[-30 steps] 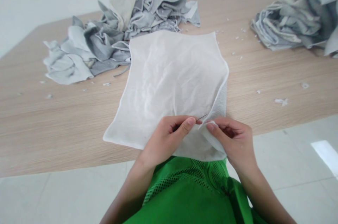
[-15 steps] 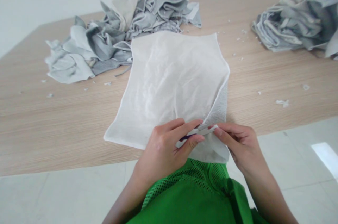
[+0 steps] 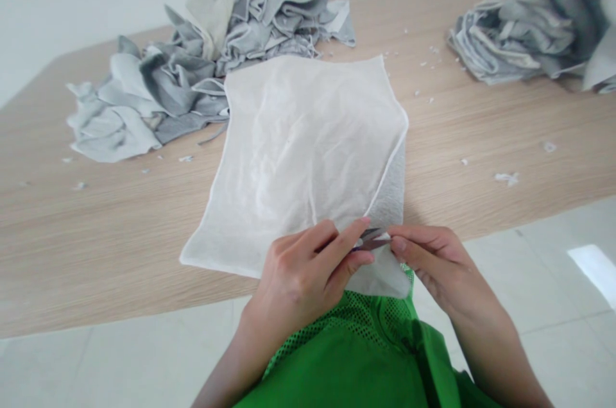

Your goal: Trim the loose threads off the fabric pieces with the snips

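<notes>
A white cloth point(image 3: 308, 138) with a stitched edge lies spread over the table's front edge, its right side folded back to show a grey textured underside point(image 3: 392, 187). My left hand point(image 3: 301, 267) is closed around small snips point(image 3: 376, 242); their metal blades point right and their handle is mostly hidden in my fingers. Thumb and fingers of my right hand point(image 3: 445, 267) pinch together at the blade tips, beside the cloth's right edge. What lies between those fingertips is too small or hidden to make out. The cloth's near corner point(image 3: 392, 280) hangs below both hands.
A long heap of crumpled grey and white cloths point(image 3: 178, 81) lies at the back left of the wooden table point(image 3: 120, 228). Another grey pile point(image 3: 534, 29) sits at the back right. Small white scraps point(image 3: 507, 178) are scattered about.
The white piece that showed along the blades at my right fingertips is no longer visible there, and the bare blades show more. The whole view has shifted slightly.
</notes>
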A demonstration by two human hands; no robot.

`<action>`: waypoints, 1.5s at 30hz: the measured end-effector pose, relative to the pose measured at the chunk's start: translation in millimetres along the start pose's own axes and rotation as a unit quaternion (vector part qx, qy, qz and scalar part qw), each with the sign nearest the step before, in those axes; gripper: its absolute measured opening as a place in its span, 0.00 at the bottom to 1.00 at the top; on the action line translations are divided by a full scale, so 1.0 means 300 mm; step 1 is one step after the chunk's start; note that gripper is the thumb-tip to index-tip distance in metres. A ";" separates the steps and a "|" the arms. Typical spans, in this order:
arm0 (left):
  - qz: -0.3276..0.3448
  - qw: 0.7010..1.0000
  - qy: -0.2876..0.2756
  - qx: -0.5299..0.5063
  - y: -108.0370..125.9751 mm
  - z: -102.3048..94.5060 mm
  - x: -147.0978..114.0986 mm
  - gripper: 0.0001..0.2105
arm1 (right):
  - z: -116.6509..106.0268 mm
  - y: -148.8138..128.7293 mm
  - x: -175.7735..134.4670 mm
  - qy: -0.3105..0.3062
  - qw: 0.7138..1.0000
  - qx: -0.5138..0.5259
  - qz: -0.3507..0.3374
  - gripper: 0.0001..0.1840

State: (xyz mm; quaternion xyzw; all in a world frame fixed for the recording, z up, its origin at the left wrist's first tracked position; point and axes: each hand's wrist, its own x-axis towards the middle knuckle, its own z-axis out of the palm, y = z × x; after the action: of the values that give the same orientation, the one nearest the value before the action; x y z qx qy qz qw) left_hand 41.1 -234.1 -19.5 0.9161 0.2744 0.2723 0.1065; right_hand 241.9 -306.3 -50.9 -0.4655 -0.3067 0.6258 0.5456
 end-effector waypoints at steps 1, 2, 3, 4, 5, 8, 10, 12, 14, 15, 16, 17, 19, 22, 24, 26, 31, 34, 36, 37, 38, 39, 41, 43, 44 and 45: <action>0.010 1.000 0.005 0.012 -0.001 0.001 -0.001 0.17 | 0.001 -0.003 0.001 -0.002 1.000 -0.002 -0.001 0.10; 0.020 0.999 0.009 0.024 -0.003 0.003 -0.001 0.17 | 0.002 -0.005 0.002 -0.005 1.000 -0.006 -0.002 0.10; 0.031 0.999 0.012 0.034 -0.005 0.005 -0.003 0.17 | 0.003 -0.007 0.004 -0.010 1.000 -0.010 -0.004 0.10; 0.042 0.998 0.016 0.041 -0.006 0.007 -0.004 0.18 | 0.005 -0.008 0.005 -0.015 1.000 -0.015 -0.005 0.10; 0.051 0.998 0.018 0.044 -0.007 0.009 -0.005 0.18 | 0.006 -0.009 0.007 -0.017 1.000 -0.019 -0.005 0.09; 0.068 0.996 0.027 0.052 -0.010 0.012 -0.007 0.18 | 0.007 -0.010 0.009 -0.015 1.000 -0.018 0.001 0.09; 0.070 0.996 0.029 0.057 -0.010 0.012 -0.005 0.17 | 0.006 -0.011 0.010 -0.016 1.000 -0.013 0.008 0.09; 0.066 0.996 0.027 0.057 -0.010 0.011 -0.003 0.17 | 0.005 -0.014 0.010 -0.017 1.000 -0.007 0.012 0.09; 0.061 0.996 0.020 0.054 -0.009 0.008 -0.001 0.17 | 0.002 -0.016 0.011 -0.019 1.000 0.000 0.014 0.09; 0.060 0.997 0.015 0.054 -0.008 0.006 -0.001 0.17 | 0.000 -0.016 0.011 -0.020 1.000 0.004 0.018 0.09; 0.059 0.997 0.011 0.054 -0.008 0.005 -0.001 0.17 | -0.001 -0.016 0.010 -0.022 0.999 0.009 0.024 0.09; 0.059 0.997 0.008 0.055 -0.009 0.003 -0.002 0.17 | -0.003 -0.015 0.010 -0.023 0.999 0.014 0.032 0.09; 0.059 0.997 0.006 0.056 -0.012 0.002 -0.003 0.17 | -0.006 -0.012 0.008 -0.024 0.998 0.026 0.052 0.11; 0.061 0.996 0.008 0.057 -0.019 0.006 -0.004 0.16 | -0.008 -0.007 0.005 -0.029 0.996 0.044 0.071 0.12; 0.064 0.996 0.006 0.060 -0.023 0.011 -0.002 0.16 | -0.008 -0.006 0.005 -0.032 0.996 0.051 0.073 0.12; 0.067 0.996 0.004 0.063 -0.025 0.013 0.000 0.16 | -0.009 -0.006 0.007 -0.026 0.996 0.047 0.067 0.13; 0.072 0.995 -0.006 0.071 -0.022 0.007 0.003 0.16 | -0.009 -0.012 0.017 -0.026 0.999 0.011 0.036 0.11; 0.068 0.996 -0.009 0.064 -0.022 0.008 0.001 0.16 | -0.006 -0.014 0.023 -0.030 0.999 0.001 0.026 0.10; 0.063 0.996 -0.011 0.057 -0.024 0.013 -0.001 0.16 | -0.003 -0.014 0.026 -0.026 0.999 -0.002 0.022 0.10; 0.060 0.997 -0.012 0.053 -0.024 0.015 -0.002 0.15 | -0.001 -0.013 0.026 -0.024 1.000 -0.003 0.020 0.10; 0.056 0.997 -0.012 0.047 -0.025 0.018 -0.002 0.15 | 0.000 -0.012 0.027 -0.021 1.000 -0.004 0.018 0.10; 0.053 0.998 -0.012 0.040 -0.026 0.020 -0.003 0.15 | 0.001 -0.011 0.027 -0.018 1.000 -0.004 0.017 0.10; 0.046 0.999 -0.009 0.022 -0.026 0.024 -0.005 0.15 | 0.003 -0.010 0.027 -0.014 1.000 -0.001 0.015 0.10; 0.037 0.999 -0.007 0.002 -0.025 0.029 -0.007 0.14 | 0.004 -0.009 0.027 -0.016 1.000 0.004 0.018 0.09; 0.032 0.999 -0.006 -0.008 -0.025 0.032 -0.009 0.14 | 0.004 -0.009 0.027 -0.017 1.000 0.006 0.019 0.09; 0.027 1.000 -0.004 -0.017 -0.024 0.035 -0.010 0.14 | 0.004 -0.009 0.027 -0.017 1.000 0.007 0.021 0.09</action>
State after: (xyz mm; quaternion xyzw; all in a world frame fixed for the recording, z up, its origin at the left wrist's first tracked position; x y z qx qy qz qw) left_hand 41.7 -230.3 -32.1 0.9223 0.2450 0.2758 0.1157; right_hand 242.2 -297.8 -49.9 -0.4569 -0.3020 0.6470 0.5305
